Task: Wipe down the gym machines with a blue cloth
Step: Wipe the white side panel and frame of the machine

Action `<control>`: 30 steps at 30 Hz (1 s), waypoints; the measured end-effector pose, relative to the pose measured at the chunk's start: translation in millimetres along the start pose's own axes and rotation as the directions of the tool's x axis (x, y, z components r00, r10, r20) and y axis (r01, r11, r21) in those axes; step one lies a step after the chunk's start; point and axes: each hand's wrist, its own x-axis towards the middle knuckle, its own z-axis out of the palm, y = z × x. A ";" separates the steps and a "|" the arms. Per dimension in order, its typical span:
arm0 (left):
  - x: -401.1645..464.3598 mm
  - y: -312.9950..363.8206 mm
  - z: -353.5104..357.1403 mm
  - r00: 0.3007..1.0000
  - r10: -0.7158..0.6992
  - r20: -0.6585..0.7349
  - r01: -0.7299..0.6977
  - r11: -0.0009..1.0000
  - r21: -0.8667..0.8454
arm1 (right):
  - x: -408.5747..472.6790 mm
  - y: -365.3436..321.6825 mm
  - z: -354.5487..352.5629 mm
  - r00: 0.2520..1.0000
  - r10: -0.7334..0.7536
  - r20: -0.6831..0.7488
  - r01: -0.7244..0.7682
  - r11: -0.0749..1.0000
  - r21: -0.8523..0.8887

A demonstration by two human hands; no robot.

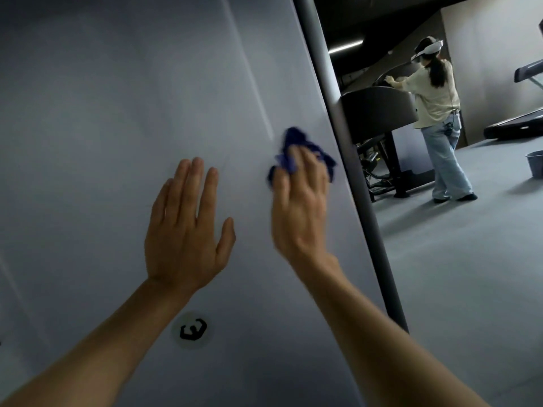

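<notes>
Head view: right hand (299, 201) is pressing a bunched blue cloth (296, 151) against the grey panel (117, 113); left hand (185, 230) is lying flat, fingers straight. Bucket (534, 164) contents are not showing.

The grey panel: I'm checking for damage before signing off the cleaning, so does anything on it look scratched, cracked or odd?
Nothing stands out. The grey panel shows only light streaks of reflection and a round logo sticker; the right hand presses the blue cloth near its edge.

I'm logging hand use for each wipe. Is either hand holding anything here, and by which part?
The right hand presses the bunched blue cloth to the grey panel, fingers over its middle. The left hand lies flat on the panel, holding nothing.
</notes>
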 end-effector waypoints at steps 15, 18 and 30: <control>-2.9 -0.1 -1.0 1.000 0.013 0.022 -0.012 1.000 -0.011 | 19.4 30.1 -12.6 0.991 0.127 -0.032 -0.126 0.992 0.031; -3.6 -1.3 -1.0 0.999 0.019 0.044 -0.019 1.000 0.009 | 16.8 -9.9 21.5 0.994 -0.110 -0.013 0.110 0.994 -0.018; -21.5 -5.0 -1.8 0.996 0.072 0.057 -0.069 0.997 -0.043 | -16.4 65.3 -32.2 0.795 -0.502 0.339 0.543 0.839 -0.033</control>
